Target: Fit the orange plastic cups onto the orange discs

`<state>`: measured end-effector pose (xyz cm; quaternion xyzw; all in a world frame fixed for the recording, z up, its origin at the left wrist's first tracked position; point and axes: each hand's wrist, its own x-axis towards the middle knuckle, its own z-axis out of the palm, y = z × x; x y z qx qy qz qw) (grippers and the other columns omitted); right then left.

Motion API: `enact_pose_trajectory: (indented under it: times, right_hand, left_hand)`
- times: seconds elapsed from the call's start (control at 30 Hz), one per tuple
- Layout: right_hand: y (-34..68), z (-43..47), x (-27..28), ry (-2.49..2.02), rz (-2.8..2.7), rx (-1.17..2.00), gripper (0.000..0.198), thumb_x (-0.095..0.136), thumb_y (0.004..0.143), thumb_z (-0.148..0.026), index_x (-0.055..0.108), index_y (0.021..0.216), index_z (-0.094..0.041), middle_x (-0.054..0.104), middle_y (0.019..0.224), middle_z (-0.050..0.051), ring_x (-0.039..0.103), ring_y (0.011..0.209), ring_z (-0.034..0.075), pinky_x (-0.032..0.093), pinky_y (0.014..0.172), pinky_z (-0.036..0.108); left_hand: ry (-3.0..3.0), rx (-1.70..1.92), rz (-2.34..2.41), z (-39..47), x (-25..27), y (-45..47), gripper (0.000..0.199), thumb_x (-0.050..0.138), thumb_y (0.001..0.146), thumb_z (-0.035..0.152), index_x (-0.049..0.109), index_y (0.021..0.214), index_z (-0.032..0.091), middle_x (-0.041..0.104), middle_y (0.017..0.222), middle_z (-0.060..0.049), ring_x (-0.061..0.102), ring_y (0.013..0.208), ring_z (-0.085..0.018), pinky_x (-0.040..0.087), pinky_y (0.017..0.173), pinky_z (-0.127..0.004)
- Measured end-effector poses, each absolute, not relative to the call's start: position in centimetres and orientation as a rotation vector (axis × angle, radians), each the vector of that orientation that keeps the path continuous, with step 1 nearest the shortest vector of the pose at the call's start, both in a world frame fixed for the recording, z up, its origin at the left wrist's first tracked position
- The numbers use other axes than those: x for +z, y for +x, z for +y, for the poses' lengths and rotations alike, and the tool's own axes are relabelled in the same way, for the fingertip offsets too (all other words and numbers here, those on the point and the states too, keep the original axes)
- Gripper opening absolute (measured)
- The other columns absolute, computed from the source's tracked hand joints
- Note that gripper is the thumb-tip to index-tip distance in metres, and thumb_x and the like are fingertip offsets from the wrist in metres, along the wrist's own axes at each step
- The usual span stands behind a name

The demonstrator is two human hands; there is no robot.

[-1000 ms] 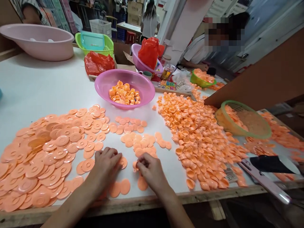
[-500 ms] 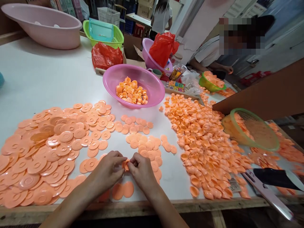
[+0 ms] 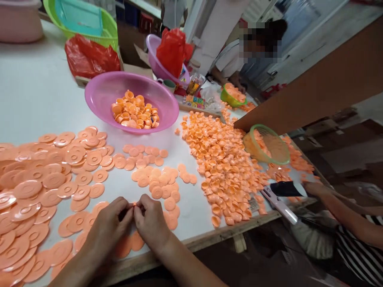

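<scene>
My left hand (image 3: 115, 218) and my right hand (image 3: 150, 221) meet fingertip to fingertip just above the table's front part. Both pinch a small orange plastic piece (image 3: 134, 203), mostly hidden by the fingers, so its exact shape cannot be made out. Below and between the wrists lie a couple of flat orange discs (image 3: 137, 240). Left of my hands spreads a heap of orange saucer-like discs (image 3: 28, 189) with ring marks. Smaller round discs (image 3: 155, 181) lie just beyond my right hand. Farther right is a large pile of small orange cups (image 3: 223, 167).
A pink basin (image 3: 98, 89) with orange cups in it stands behind the discs. Right of the pile are a green-rimmed basket (image 3: 287, 153) and a pink-and-black device (image 3: 279, 205). One person works at the back; another person's arm (image 3: 344, 211) reaches in from the right.
The view has swung to the right, bringing another person's arm into sight. My hands have closed nearer together, covering more of the orange piece.
</scene>
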<state>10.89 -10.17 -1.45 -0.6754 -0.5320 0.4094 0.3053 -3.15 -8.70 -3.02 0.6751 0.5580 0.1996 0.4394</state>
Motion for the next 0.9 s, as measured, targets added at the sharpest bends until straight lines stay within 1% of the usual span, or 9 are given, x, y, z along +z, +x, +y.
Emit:
enact_pose_trajectory:
  times: [0.07,0.13,0.27,0.33,0.43,0.57,0.67,0.77,0.9]
  right_hand:
    - [12.6,-9.8,-0.5,-1.716,-1.427,1.214,0.013,0.052,0.079,-0.015,0.063,0.073,-0.020,0.062,0.065,-0.001,0.057,0.056,0.013,0.042,0.053,0.023]
    - [16.0,-9.7,0.8,-1.706,-1.411,1.158,0.019,0.051,0.081,-0.021,0.070,0.082,-0.020,0.067,0.073,0.002,0.060,0.060,0.015,0.046,0.055,0.025]
    - [25.8,-9.9,1.6,-2.048,-1.345,0.236,0.032,0.048,0.077,-0.028,0.074,0.093,-0.018,0.067,0.094,0.012,0.062,0.089,0.027,0.050,0.079,0.039]
    - [30.0,-10.2,0.9,-2.204,-1.418,0.048,0.036,0.047,0.072,-0.028,0.076,0.092,-0.017,0.065,0.092,0.015,0.060,0.091,0.030,0.047,0.083,0.044]
    - [33.3,-11.2,-0.8,-2.302,-1.463,0.087,0.037,0.048,0.073,-0.035,0.077,0.086,-0.016,0.066,0.087,0.015,0.061,0.087,0.031,0.047,0.078,0.044]
    - [33.4,-12.2,-2.1,-2.246,-1.382,0.089,0.036,0.050,0.072,-0.044,0.076,0.076,-0.018,0.070,0.086,0.013,0.063,0.087,0.032,0.048,0.078,0.044]
    - [32.0,-11.9,-1.7,-2.179,-1.243,0.224,0.033,0.056,0.070,-0.044,0.076,0.077,-0.019,0.073,0.083,0.011,0.065,0.076,0.028,0.050,0.072,0.039]
    - [29.2,-11.1,-0.9,-2.096,-1.168,0.456,0.029,0.060,0.072,-0.043,0.076,0.080,-0.020,0.074,0.077,0.007,0.066,0.066,0.024,0.051,0.064,0.035]
    - [24.4,-10.4,-0.5,-1.912,-1.291,0.731,0.023,0.059,0.075,-0.037,0.075,0.080,-0.021,0.075,0.081,0.006,0.068,0.071,0.023,0.052,0.065,0.031]
  left_hand:
    - [1.722,0.493,1.419,-8.0,-2.3,-3.2,0.027,0.053,0.084,0.038,0.059,0.065,0.020,0.058,0.059,0.003,0.054,0.057,-0.013,0.037,0.053,-0.023]
    - [1.739,0.594,1.457,-6.1,-0.4,-2.9,0.026,0.056,0.081,0.037,0.061,0.063,0.020,0.057,0.055,0.004,0.054,0.055,-0.013,0.037,0.052,-0.023]
    - [1.672,1.046,1.585,2.0,6.2,-1.7,0.018,0.059,0.078,0.030,0.068,0.067,0.018,0.062,0.057,0.003,0.058,0.057,-0.013,0.042,0.056,-0.023]
    - [1.674,1.214,1.578,6.7,8.9,-1.6,0.017,0.061,0.076,0.028,0.073,0.078,0.016,0.067,0.064,0.001,0.061,0.060,-0.013,0.046,0.059,-0.024]
    - [1.779,1.217,1.590,10.8,9.7,-2.9,0.032,0.061,0.079,0.033,0.074,0.101,0.013,0.073,0.076,-0.003,0.065,0.066,-0.014,0.049,0.065,-0.025]
    - [2.127,0.916,1.518,9.7,5.6,-5.3,0.028,0.053,0.086,0.033,0.076,0.088,0.016,0.075,0.076,-0.004,0.067,0.069,-0.017,0.051,0.067,-0.027]
    - [2.256,0.771,1.377,7.9,1.3,-5.3,0.024,0.056,0.085,0.025,0.076,0.097,0.020,0.077,0.096,-0.006,0.069,0.089,-0.021,0.053,0.081,-0.032]
    - [2.371,0.641,1.259,5.9,-2.2,-3.1,0.032,0.063,0.082,0.022,0.073,0.113,0.024,0.068,0.129,-0.010,0.057,0.124,-0.030,0.043,0.105,-0.048]
    - [2.481,0.498,1.213,1.1,-5.1,-0.8,0.046,0.063,0.086,0.023,0.061,0.132,0.026,0.047,0.150,-0.016,0.033,0.144,-0.038,0.025,0.112,-0.066]
